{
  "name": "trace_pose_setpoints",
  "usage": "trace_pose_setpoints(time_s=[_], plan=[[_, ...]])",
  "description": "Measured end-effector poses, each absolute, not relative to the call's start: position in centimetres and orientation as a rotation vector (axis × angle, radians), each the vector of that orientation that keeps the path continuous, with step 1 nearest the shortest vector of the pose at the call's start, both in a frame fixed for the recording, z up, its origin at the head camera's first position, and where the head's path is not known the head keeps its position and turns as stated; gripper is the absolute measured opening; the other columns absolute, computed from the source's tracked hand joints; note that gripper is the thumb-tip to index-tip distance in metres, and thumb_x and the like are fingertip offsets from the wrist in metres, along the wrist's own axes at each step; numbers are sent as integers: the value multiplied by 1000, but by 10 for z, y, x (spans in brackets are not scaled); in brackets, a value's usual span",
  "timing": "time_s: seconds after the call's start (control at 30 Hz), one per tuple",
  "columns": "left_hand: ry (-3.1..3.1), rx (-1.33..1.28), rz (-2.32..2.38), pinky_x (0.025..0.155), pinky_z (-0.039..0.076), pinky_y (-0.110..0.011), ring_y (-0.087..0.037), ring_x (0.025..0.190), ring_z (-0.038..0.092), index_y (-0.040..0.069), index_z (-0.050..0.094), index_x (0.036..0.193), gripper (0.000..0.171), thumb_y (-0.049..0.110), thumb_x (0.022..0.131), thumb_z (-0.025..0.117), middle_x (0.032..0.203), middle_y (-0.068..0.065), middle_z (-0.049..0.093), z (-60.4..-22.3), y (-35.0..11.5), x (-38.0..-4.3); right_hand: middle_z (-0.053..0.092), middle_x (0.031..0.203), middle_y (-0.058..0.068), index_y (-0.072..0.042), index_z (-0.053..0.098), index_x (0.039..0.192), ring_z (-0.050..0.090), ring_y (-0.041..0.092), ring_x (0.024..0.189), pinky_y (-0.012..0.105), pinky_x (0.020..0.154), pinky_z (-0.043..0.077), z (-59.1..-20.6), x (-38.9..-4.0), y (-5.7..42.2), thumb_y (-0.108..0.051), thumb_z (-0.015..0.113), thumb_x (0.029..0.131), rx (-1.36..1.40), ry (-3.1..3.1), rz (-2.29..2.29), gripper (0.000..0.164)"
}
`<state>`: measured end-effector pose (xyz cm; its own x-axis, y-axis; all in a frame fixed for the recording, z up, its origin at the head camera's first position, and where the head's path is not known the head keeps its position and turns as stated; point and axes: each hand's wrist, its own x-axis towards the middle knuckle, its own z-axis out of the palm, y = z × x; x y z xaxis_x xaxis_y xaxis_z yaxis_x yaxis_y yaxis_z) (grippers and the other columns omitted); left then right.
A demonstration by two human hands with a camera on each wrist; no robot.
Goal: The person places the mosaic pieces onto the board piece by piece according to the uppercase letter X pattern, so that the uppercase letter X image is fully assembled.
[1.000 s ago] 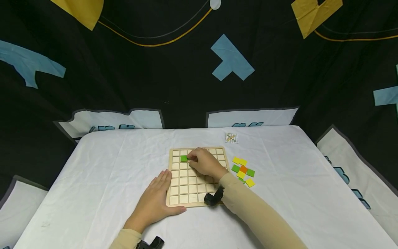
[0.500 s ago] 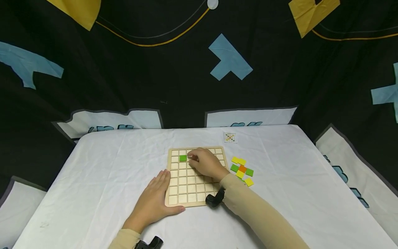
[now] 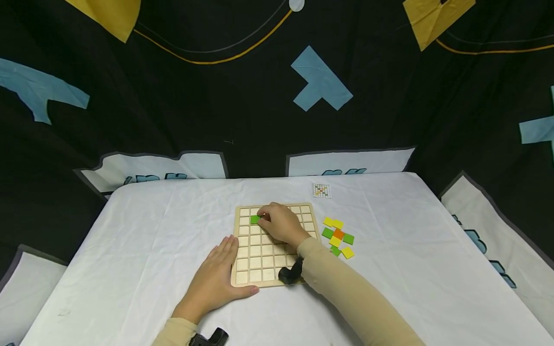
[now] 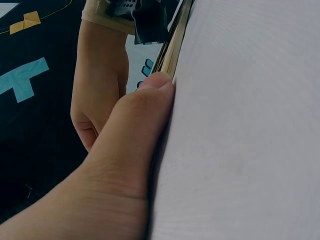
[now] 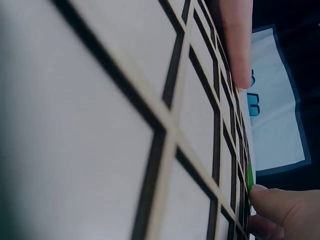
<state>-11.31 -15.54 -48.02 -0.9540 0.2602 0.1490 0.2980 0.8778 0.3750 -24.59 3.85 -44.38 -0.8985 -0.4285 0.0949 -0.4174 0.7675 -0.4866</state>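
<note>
A wooden grid board (image 3: pixel 255 263) lies on the white-covered table. My left hand (image 3: pixel 215 277) rests along its left edge, fingers straight and the thumb spread out at the near edge. In the left wrist view the thumb (image 4: pixel 142 107) touches the board's side. My right hand (image 3: pixel 281 224) reaches over the far part of the board. Its curled fingers and thumb are at the right side of a green square tile (image 3: pixel 254 219), which sits in a cell near the far left corner. The right wrist view shows the thumb (image 5: pixel 272 202) against this green tile, pinching it.
Right of the board lie several loose tiles: an orange tile (image 3: pixel 338 234), yellow tiles such as the nearest one (image 3: pixel 347 253), and green tiles such as the rightmost one (image 3: pixel 348 239). A small pattern card (image 3: pixel 321 191) lies beyond them. A dark curtain (image 3: pixel 259 110) hangs behind the table.
My right hand has shifted slightly left, from beside the green tile onto its right part, and the forearm moved left with it. My left hand stays at the board's edge.
</note>
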Motion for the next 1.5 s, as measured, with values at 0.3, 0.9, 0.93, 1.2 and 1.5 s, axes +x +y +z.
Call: trace_pose_setpoints(time_s=[0.3,0.9,0.93,1.2,1.5], plan=[[-2977,-432,-619,124,25,-49,-29,153,23,0,27,155,133,89,64,61,163,-14,26,-479,-155,-114,67,97,-2,-17,74,114,59,11,83,28,74,51,-444,-246,37,-27,68,95,-689,2936,-804,22],[-2971,-417,-634,124,24,-49,-30,153,22,0,26,155,132,90,65,59,164,-14,24,-480,-155,-112,67,100,-3,-15,72,117,59,11,86,29,77,52,-428,-232,93,-25,68,94,-728,2945,-753,25],[-2971,-414,-632,124,24,-49,-30,153,22,0,26,155,132,90,65,58,164,-14,24,-480,-155,-112,67,100,-3,-15,72,117,59,11,85,29,76,51,-428,-230,101,-25,68,94,-712,2955,-747,25],[-2976,-410,-620,124,24,-50,-30,154,21,0,25,156,132,91,65,57,164,-14,23,-480,-154,-112,66,96,-3,-14,72,116,58,15,85,32,72,49,-433,-212,161,-25,72,91,-505,3008,-762,27],[-2979,-402,-625,124,23,-50,-30,154,21,0,26,156,132,91,65,58,164,-14,23,-480,-154,-112,67,96,1,-12,74,110,55,19,87,32,71,46,-441,-203,195,-24,73,90,-443,3073,-674,24]])
